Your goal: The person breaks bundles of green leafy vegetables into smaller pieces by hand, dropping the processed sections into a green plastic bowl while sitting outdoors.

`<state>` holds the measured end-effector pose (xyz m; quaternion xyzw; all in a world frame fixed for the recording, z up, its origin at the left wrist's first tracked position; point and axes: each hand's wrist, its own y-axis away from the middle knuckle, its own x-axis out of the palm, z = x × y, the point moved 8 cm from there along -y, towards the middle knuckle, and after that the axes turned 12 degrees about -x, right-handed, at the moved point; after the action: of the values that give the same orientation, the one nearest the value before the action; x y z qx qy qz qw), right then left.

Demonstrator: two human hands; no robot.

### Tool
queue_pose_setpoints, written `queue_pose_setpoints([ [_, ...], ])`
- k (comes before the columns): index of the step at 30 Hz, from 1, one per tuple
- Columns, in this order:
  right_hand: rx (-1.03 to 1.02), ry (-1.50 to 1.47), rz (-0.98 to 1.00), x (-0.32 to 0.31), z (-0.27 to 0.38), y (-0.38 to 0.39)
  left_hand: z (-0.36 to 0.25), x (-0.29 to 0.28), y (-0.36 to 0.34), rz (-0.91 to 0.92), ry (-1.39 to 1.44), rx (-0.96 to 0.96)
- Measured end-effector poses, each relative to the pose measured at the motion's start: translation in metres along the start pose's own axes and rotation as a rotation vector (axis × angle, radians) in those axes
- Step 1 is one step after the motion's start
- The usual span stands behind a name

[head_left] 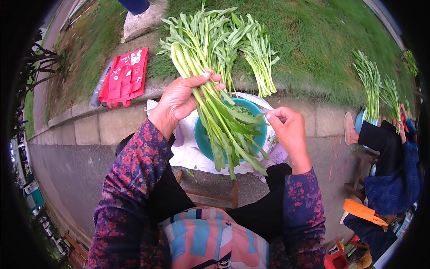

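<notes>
My left hand (188, 98) grips a bunch of long-stemmed leafy greens (215, 123), stems pointing up and leaves hanging down over a teal basin (204, 145) that holds leafy bits. My right hand (282, 121) is at the right of the bunch, thumb and forefinger pinched on a leaf. The basin sits on a white sheet (248, 167) over a wooden support. More bundles of greens (262, 67) lie just beyond, on the curb and grass.
A red bag (121, 78) and a grey cylinder (96, 89) lie on the curb at left. At right, another person (392, 175) sits on a wooden seat holding greens (387, 96) by a blue basin. An orange item (363, 210) and red stool (336, 258) are lower right.
</notes>
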<state>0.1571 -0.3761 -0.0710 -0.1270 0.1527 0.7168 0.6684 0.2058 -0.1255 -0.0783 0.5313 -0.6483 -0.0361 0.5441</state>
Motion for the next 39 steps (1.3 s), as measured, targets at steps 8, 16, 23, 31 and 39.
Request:
queue_pose_setpoints([
  [8,0.017,0.491,0.305,0.015,0.017,-0.005,0.007,0.017,0.004,-0.002,-0.199,-0.066],
  [16,-0.042,-0.167,-0.015,0.016,0.020,-0.018,0.056,0.035,0.002,0.080,-0.277,-0.249],
  [23,0.099,-0.563,0.151,0.051,0.033,-0.011,0.090,0.047,0.004,0.159,-0.377,-0.329],
  [31,0.206,-0.684,0.068,0.045,0.029,-0.009,0.090,0.055,0.005,0.247,-0.486,-0.291],
  [39,0.184,-0.627,0.109,0.049,0.032,-0.008,0.100,0.054,0.003,0.273,-0.564,-0.271],
])
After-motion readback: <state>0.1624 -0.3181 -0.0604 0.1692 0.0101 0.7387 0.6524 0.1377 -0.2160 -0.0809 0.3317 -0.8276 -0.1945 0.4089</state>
